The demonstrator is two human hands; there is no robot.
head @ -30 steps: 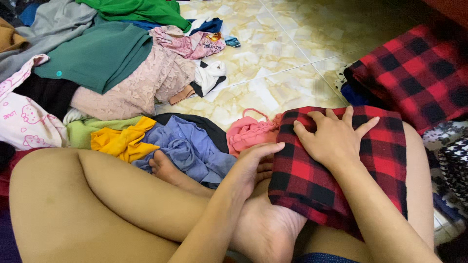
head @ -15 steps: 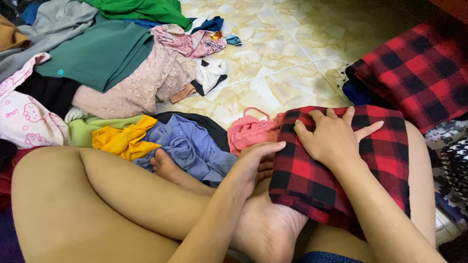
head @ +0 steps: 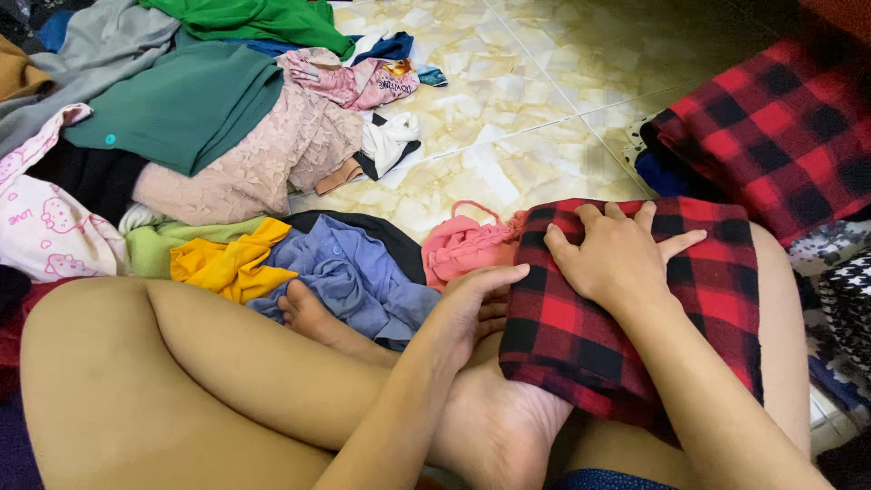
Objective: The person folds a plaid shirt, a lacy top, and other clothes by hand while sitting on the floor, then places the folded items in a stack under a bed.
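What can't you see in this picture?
- Head view: the left hand's fingertips, tucked under the red checked cloth.
- What kind of garment that cloth is: folded up, covered by the right hand.
- The second checked cloth: cut off by the right edge.

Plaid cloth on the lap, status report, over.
Right hand flat on the plaid cloth. Left hand at its left edge. Cloth folded across the lap. Pink garment just beyond.

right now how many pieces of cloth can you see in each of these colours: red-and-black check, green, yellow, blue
red-and-black check: 2, the folded cloth under both hands and the cloth at the right edge
green: 3
yellow: 1
blue: 1, the shirt
total: 7
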